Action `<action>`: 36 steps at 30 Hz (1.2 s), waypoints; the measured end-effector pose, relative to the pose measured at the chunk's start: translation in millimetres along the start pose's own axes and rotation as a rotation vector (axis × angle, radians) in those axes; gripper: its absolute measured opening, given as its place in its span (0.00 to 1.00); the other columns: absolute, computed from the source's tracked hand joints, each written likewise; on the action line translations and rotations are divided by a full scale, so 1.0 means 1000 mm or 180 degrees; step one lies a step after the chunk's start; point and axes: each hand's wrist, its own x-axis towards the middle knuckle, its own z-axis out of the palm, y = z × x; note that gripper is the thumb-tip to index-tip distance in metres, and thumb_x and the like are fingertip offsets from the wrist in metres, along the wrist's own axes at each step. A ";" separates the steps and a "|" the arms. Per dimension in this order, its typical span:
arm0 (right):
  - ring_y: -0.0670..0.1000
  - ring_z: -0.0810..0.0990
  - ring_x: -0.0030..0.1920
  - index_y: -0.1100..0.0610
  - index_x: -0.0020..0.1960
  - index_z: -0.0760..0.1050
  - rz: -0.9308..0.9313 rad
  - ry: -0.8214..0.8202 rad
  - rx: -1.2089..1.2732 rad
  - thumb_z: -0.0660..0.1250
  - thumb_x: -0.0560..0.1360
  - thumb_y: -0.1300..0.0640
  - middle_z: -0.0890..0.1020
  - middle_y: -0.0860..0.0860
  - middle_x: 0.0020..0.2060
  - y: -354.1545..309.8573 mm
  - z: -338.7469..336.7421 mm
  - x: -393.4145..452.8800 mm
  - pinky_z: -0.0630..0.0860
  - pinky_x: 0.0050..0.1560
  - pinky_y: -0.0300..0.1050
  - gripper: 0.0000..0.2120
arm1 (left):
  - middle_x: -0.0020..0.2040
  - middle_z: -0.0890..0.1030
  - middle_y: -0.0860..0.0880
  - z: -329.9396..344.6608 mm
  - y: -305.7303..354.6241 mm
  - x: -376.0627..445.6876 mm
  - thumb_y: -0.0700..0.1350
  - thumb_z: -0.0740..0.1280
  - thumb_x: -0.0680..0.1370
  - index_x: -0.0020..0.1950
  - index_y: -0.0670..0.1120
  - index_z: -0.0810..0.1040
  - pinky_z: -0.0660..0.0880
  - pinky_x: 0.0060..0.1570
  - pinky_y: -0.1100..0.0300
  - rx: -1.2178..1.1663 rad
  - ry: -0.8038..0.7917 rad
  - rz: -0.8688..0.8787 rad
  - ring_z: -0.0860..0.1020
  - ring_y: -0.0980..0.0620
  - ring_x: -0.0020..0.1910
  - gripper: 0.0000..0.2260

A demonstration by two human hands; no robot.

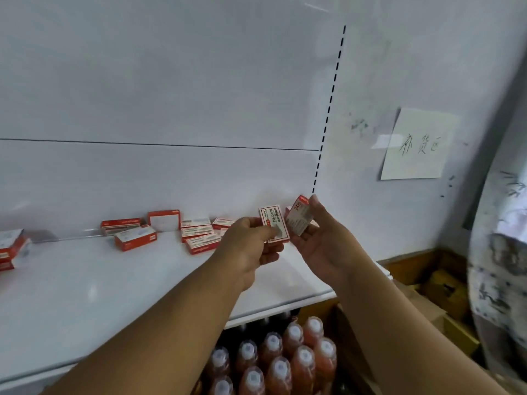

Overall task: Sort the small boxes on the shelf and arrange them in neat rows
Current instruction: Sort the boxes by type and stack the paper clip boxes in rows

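Left hand (251,238) pinches one small box (274,223), right hand (316,238) grips tilted box (299,215) — both above shelf (114,280) right end. Risk: loose grip, box drops past edge onto bottles (273,354). Scattered boxes (196,235) unsorted at back.

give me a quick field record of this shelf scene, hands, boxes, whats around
left hand: pinches a box, label facing the camera
right hand: holds a second box, tilted
shelf: white, loose boxes scattered along the back, not in rows
far-left boxes: small pile at the frame edge
note: handwritten paper on the wall, right of the shelf
bottles: capped, orange-red, below the shelf
cartons: brown, lower right
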 end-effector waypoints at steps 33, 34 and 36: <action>0.49 0.86 0.43 0.51 0.53 0.74 0.0154 -0.1243 -0.4233 0.78 0.68 0.57 0.83 0.48 0.49 -0.074 -0.131 0.185 0.84 0.43 0.42 0.19 | 0.42 0.84 0.49 0.101 0.005 0.160 0.49 0.71 0.76 0.41 0.49 0.79 0.80 0.44 0.54 0.3078 0.1267 0.0287 0.83 0.49 0.42 0.06; 0.49 0.86 0.44 0.51 0.53 0.74 0.0147 -0.1264 -0.4250 0.79 0.67 0.57 0.83 0.48 0.50 -0.075 -0.130 0.186 0.84 0.44 0.42 0.19 | 0.41 0.84 0.50 0.101 0.005 0.161 0.49 0.71 0.76 0.39 0.51 0.78 0.79 0.43 0.55 0.3081 0.1251 0.0313 0.82 0.50 0.42 0.07; 0.50 0.85 0.47 0.49 0.54 0.74 0.0112 -0.1255 -0.4246 0.79 0.66 0.55 0.82 0.47 0.53 -0.076 -0.126 0.187 0.83 0.47 0.45 0.21 | 0.38 0.81 0.53 0.100 0.005 0.158 0.48 0.69 0.78 0.37 0.53 0.76 0.76 0.39 0.58 0.3136 0.1224 0.0398 0.81 0.51 0.40 0.10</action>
